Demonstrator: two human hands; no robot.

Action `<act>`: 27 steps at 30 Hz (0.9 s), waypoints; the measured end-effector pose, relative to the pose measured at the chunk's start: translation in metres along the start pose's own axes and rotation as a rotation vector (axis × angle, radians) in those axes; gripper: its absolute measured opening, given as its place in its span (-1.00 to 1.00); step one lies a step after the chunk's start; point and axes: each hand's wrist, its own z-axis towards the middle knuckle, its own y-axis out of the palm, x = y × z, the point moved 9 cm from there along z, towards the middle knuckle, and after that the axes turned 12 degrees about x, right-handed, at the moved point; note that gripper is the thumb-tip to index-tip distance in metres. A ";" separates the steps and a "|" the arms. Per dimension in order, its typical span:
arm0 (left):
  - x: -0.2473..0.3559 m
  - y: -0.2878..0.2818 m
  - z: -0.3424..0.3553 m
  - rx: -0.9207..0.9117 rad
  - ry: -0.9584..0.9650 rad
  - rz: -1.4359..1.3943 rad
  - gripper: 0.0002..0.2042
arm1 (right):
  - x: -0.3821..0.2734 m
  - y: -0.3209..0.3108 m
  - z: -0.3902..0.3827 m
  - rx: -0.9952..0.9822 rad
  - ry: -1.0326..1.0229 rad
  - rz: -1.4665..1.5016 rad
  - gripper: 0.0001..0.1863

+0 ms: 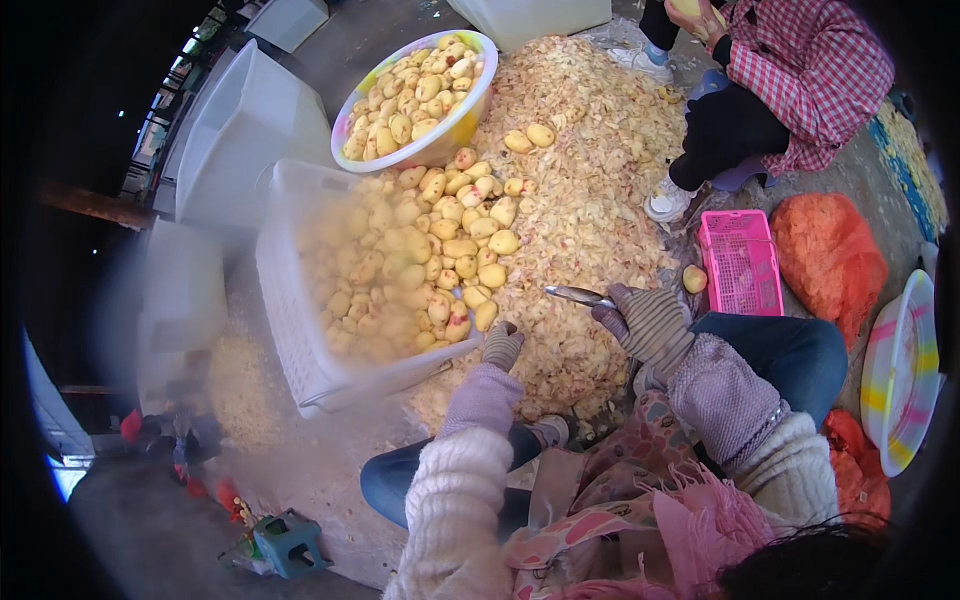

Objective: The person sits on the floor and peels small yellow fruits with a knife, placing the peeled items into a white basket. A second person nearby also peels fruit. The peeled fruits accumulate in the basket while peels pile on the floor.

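Note:
My right hand (652, 328), in a striped knit glove, is closed around the handle of a shiny metal peeler (578, 295) that points left over the peelings. My left hand (503, 346), gloved alike, reaches to the near right corner of a white plastic crate (290, 300). Its partly visible fingers look loosely apart, and no potato shows in them. Peeled yellow potatoes (465, 247) fill the crate, some with reddish patches; one lies just beyond my left fingertips. A wide heap of potato peelings (590, 190) spreads in front of me, with two potatoes (530, 138) on it.
Beyond the crate stands a colourful basin (478, 110) of potatoes. At right are a pink basket (740, 262), an orange mesh sack (828, 255) and another basin (893, 380). A person in a checked shirt (815, 80) sits far right. White tubs (250, 130) stand left; haze blurs that side.

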 end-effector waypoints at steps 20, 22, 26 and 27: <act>0.090 -0.047 0.048 -0.510 0.047 -1.719 -0.20 | 0.023 0.041 0.032 -0.163 0.144 -0.124 -0.64; 0.116 -0.063 -0.003 -0.426 0.108 -1.755 -0.19 | 0.018 0.042 0.031 -0.159 0.172 -0.145 -0.57; 0.150 -0.087 -0.076 -0.227 0.228 -1.573 -0.21 | -0.033 0.045 0.012 -0.204 -0.152 -0.125 -0.51; 0.152 -0.093 -0.091 -0.181 0.247 -1.531 -0.22 | -0.037 0.046 0.006 -0.249 -0.139 -0.122 -0.51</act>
